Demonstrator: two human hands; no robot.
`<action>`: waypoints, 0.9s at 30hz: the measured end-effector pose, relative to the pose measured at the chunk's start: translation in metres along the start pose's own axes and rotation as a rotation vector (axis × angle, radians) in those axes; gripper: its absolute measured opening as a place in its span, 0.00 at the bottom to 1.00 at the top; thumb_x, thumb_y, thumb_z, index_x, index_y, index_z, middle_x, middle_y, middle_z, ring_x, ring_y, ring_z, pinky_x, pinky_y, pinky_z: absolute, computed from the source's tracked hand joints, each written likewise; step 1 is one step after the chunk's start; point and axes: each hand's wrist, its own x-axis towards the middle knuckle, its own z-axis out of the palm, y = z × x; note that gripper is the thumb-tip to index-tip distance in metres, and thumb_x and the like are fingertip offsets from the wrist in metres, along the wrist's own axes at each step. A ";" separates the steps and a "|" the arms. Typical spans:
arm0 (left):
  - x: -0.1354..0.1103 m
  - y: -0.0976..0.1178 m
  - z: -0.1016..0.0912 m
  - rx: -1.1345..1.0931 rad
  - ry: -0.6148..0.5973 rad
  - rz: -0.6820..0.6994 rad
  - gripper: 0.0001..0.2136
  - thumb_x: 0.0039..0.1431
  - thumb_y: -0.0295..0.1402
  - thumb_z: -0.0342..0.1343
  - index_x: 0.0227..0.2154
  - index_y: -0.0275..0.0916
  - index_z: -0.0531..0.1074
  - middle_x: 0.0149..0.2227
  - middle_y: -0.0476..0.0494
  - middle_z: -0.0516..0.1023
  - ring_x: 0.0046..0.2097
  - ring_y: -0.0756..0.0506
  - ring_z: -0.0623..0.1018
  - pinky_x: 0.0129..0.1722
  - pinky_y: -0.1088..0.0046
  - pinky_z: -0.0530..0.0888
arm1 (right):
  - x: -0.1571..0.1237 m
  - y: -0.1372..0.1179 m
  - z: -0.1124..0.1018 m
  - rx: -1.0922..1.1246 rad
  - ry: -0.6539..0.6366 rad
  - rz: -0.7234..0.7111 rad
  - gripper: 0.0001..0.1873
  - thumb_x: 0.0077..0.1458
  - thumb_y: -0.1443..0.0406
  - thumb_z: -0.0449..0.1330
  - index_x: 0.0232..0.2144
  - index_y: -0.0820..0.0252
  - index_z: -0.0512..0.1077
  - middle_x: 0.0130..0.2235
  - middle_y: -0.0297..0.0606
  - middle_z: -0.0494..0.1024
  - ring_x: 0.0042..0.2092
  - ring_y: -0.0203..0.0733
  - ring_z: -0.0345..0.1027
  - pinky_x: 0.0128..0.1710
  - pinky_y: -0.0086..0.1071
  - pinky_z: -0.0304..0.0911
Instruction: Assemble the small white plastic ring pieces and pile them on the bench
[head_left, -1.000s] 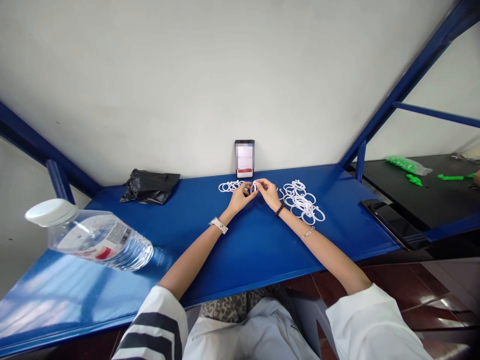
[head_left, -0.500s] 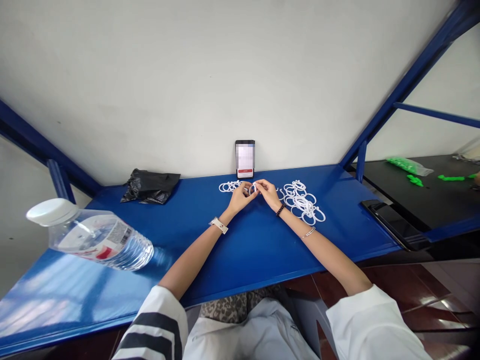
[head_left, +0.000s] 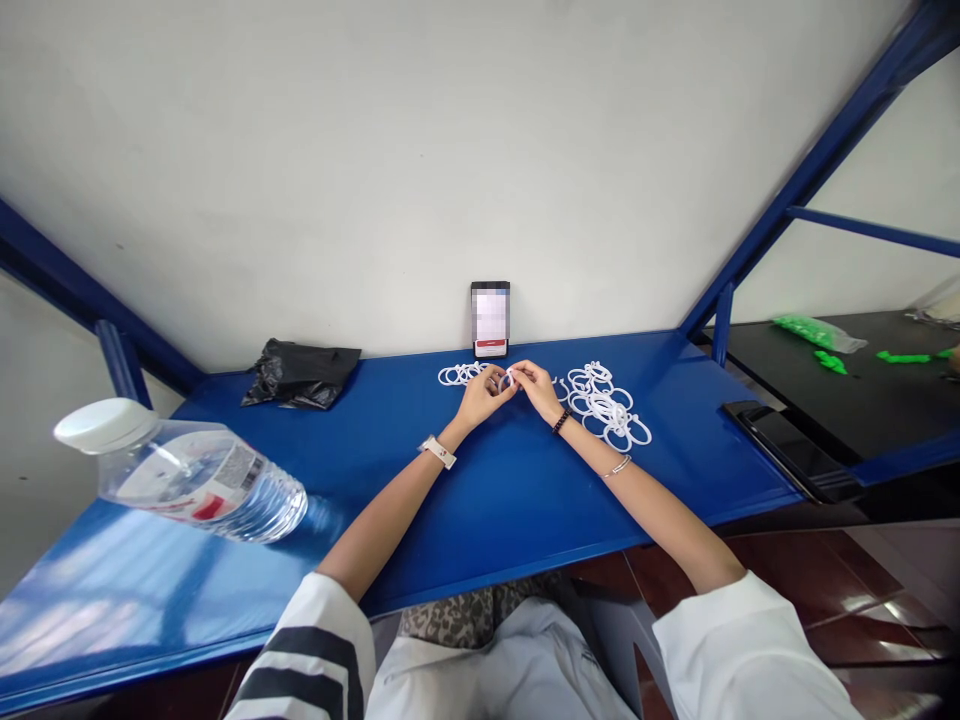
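Note:
Between my two hands is a white plastic ring (head_left: 504, 382), held just above the blue table. My left hand (head_left: 480, 396) pinches its left side, and my right hand (head_left: 536, 388) grips it near the top, with the fingertips of both hands almost meeting. The fingers partly hide this ring. To the left of my left hand lies a small row of white rings (head_left: 456, 375), overlapping one another. Right of my right hand is a loose pile of several white rings (head_left: 604, 405), some with small knobs on them.
A phone (head_left: 491, 320) leans upright against the wall behind my hands. A black plastic bag (head_left: 300, 374) lies at the back left, and a large water bottle (head_left: 202, 475) stands nearer. A dark phone (head_left: 780, 445) rests at the table's right edge. Green pieces (head_left: 814, 332) lie on the black table beyond.
My hands stay in almost the same place, with only a slight shift of the fingers on the ring. The row and the pile look unchanged.

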 end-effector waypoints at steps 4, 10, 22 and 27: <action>0.000 -0.002 0.001 -0.006 0.000 0.003 0.15 0.51 0.44 0.60 0.34 0.38 0.68 0.24 0.53 0.67 0.23 0.54 0.64 0.23 0.77 0.62 | 0.000 -0.001 0.000 0.036 -0.003 0.041 0.13 0.48 0.54 0.60 0.30 0.57 0.69 0.29 0.33 0.75 0.29 0.37 0.67 0.31 0.32 0.64; 0.000 -0.004 0.001 -0.009 0.009 -0.014 0.16 0.50 0.44 0.61 0.34 0.38 0.68 0.22 0.54 0.67 0.22 0.54 0.64 0.23 0.77 0.62 | 0.001 0.002 -0.001 0.035 -0.016 0.079 0.13 0.48 0.54 0.59 0.28 0.57 0.69 0.28 0.32 0.74 0.28 0.36 0.66 0.30 0.31 0.62; 0.001 -0.009 0.002 -0.158 -0.015 -0.040 0.19 0.57 0.50 0.55 0.36 0.37 0.68 0.24 0.50 0.70 0.24 0.52 0.70 0.24 0.76 0.68 | 0.001 0.000 -0.002 0.105 -0.003 0.139 0.15 0.46 0.52 0.63 0.27 0.57 0.70 0.24 0.30 0.72 0.27 0.35 0.66 0.30 0.31 0.62; 0.001 -0.011 0.003 -0.120 0.035 -0.042 0.18 0.57 0.49 0.55 0.40 0.38 0.68 0.26 0.51 0.71 0.23 0.54 0.69 0.26 0.76 0.68 | 0.001 -0.001 -0.002 0.111 -0.011 0.140 0.16 0.46 0.52 0.64 0.28 0.57 0.70 0.24 0.30 0.72 0.28 0.36 0.67 0.31 0.31 0.62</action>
